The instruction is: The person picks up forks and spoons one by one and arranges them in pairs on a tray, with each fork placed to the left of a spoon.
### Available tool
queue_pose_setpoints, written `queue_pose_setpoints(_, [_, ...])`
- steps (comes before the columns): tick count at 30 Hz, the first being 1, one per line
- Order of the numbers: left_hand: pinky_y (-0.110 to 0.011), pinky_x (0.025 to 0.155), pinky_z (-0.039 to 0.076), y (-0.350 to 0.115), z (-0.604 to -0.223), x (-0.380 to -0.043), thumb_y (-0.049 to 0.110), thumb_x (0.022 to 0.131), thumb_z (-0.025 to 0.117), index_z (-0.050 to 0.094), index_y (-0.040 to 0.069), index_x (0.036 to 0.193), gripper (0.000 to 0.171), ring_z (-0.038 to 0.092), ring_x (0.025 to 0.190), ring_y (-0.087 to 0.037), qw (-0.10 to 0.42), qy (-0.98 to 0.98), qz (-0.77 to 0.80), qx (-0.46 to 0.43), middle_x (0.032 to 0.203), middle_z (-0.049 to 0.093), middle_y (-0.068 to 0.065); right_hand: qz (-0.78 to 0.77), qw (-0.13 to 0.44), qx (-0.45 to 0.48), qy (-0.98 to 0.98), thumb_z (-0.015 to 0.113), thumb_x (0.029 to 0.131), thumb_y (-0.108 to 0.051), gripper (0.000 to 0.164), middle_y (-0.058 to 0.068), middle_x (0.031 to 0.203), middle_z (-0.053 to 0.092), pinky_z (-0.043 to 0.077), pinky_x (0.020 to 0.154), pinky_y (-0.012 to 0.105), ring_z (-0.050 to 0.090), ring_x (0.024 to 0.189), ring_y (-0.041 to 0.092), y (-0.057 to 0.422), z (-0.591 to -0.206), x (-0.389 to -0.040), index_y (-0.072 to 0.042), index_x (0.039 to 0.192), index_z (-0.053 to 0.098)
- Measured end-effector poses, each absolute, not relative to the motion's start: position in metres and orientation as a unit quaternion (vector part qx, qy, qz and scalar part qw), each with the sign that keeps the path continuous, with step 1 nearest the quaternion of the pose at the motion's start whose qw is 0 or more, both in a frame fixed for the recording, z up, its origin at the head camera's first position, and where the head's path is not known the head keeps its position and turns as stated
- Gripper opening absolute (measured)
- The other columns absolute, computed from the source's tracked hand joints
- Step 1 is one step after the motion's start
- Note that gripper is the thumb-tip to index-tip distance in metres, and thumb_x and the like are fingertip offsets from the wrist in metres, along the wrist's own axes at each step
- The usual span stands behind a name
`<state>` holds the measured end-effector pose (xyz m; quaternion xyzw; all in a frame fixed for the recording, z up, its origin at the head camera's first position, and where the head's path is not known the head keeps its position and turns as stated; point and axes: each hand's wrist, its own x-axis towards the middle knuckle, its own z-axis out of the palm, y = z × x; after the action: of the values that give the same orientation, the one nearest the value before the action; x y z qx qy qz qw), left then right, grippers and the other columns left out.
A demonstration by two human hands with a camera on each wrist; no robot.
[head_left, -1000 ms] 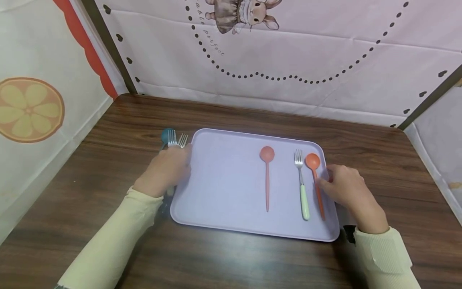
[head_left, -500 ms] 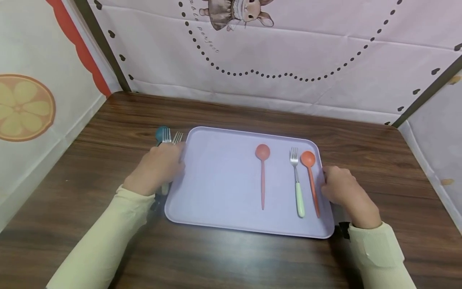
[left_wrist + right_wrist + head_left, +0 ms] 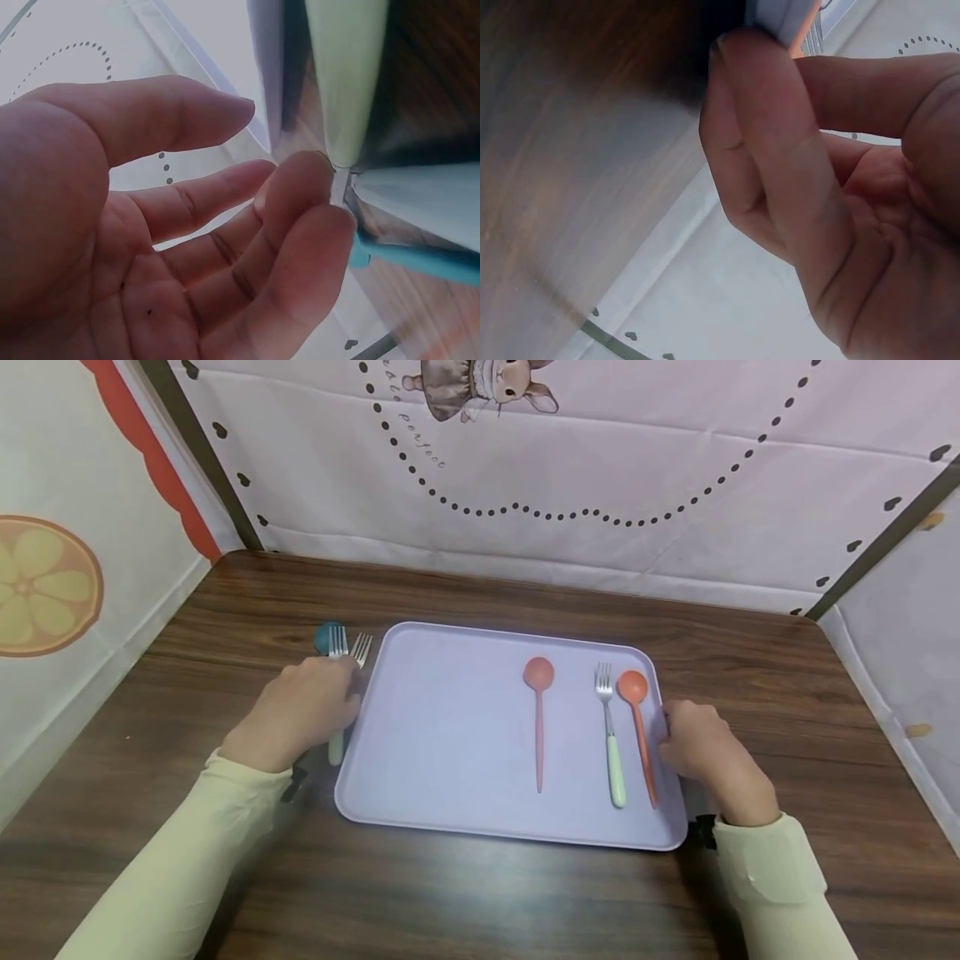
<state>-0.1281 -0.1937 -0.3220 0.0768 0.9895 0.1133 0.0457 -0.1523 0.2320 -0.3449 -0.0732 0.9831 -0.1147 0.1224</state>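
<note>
A lavender tray (image 3: 450, 718) lies on the table. My right hand (image 3: 708, 756) pinches its right rim, thumb and fingertips at the edge (image 3: 776, 19) in the right wrist view. Left of the tray, my left hand (image 3: 296, 710) hovers over two forks (image 3: 337, 642) and a teal spoon (image 3: 326, 635), partly hiding them. In the left wrist view its fingers are loosely bent, thumb apart, fingertips right at the ends of a pale green handle (image 3: 349, 75) and a whitish handle (image 3: 420, 199).
On the tray lie a pink spoon (image 3: 538, 675), a fork with a light green handle (image 3: 615, 772) and an orange spoon (image 3: 633, 687). The dark wooden table (image 3: 450, 902) is bordered by printed cloth walls (image 3: 600, 460) at the back and sides.
My left hand has drawn left, away from the tray's left rim, uncovering more of a fork handle. My right thumb has pulled back from over the tray to its rim. The head view has shifted slightly.
</note>
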Motion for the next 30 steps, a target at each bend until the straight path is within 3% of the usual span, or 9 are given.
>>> queue_pose_setpoints(6, [-0.042,0.051,0.049,-0.197,-0.322,-0.125,0.015,0.085,0.06,0.052,-0.006,0.114,0.037,0.051,0.062,-0.025,0.036,0.992,0.094,0.072,0.084,0.056,-0.018,-0.102,0.102,-0.086,0.986,0.055,0.07,-0.002,0.025,0.023,0.076,0.058,0.049,0.056,0.048,0.054,0.067,0.032,0.232,-0.348,-0.152,0.01,0.091,0.055])
queue_pose_setpoints(13, [-0.035,0.044,0.043,-0.201,-0.324,-0.12,0.016,0.085,0.06,0.049,-0.005,0.119,0.042,0.049,0.057,-0.023,0.055,0.993,0.083,0.059,0.077,0.054,-0.015,-0.103,0.097,-0.086,0.986,0.054,0.069,-0.002,0.023,0.022,0.075,0.058,0.049,0.056,0.048,0.054,0.066,0.033,0.232,-0.348,-0.152,0.009,0.089,0.056])
queue_pose_setpoints(24, [-0.04,0.04,0.041,-0.206,-0.334,-0.117,0.025,0.084,0.059,0.053,-0.003,0.096,0.032,0.048,0.055,-0.026,0.049,0.996,0.063,0.048,0.067,0.05,-0.012,-0.099,0.082,-0.094,0.987,0.056,0.068,-0.003,0.015,0.021,0.072,0.057,0.047,0.059,0.053,0.054,0.067,0.036,0.231,-0.347,-0.152,0.006,0.081,0.055])
queue_pose_setpoints(30, [-0.036,0.037,0.037,-0.204,-0.336,-0.114,0.03,0.086,0.059,0.052,0.002,0.09,0.029,0.046,0.049,-0.022,0.08,0.995,0.049,0.038,0.059,0.046,-0.007,-0.093,0.083,-0.092,0.988,0.057,0.069,-0.004,0.016,0.022,0.073,0.057,0.047,0.059,0.054,0.054,0.067,0.037,0.232,-0.346,-0.152,0.007,0.081,0.055])
